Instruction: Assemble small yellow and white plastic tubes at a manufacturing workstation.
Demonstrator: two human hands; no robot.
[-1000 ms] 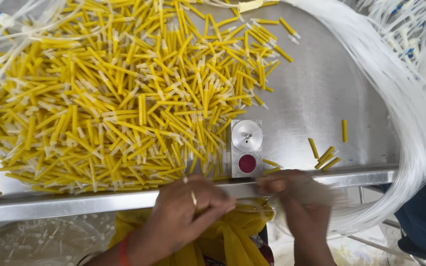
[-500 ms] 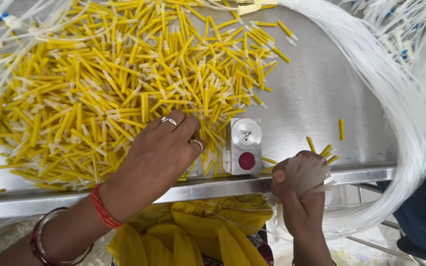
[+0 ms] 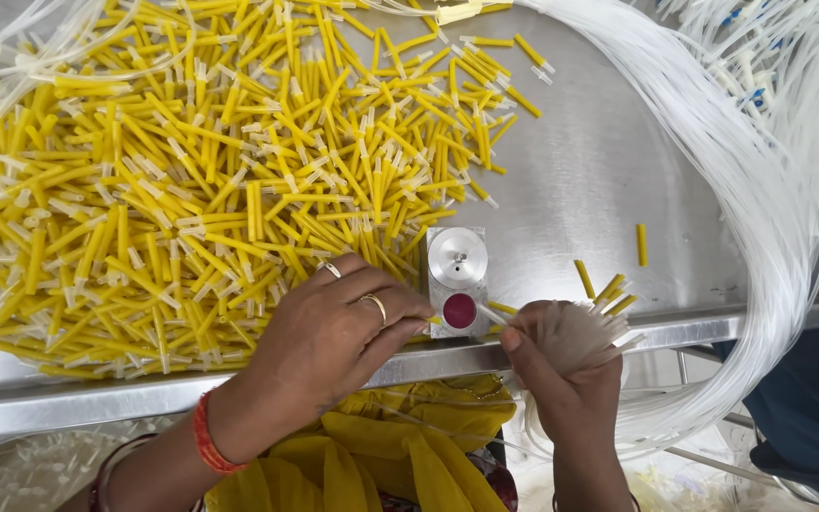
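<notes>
Since half a second ago the left hand (image 3: 334,327) has slid nearer the small metal fixture (image 3: 457,282), fingers loosely curled, seemingly pinching a yellow piece (image 3: 191,204), while the right hand (image 3: 561,365) stays clenched on clear tubes (image 3: 575,332).

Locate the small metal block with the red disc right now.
In the head view, the small metal block sits on the steel table near its front edge, just right of the left hand, at the right fringe of the yellow tube pile, left of the right hand.
</notes>
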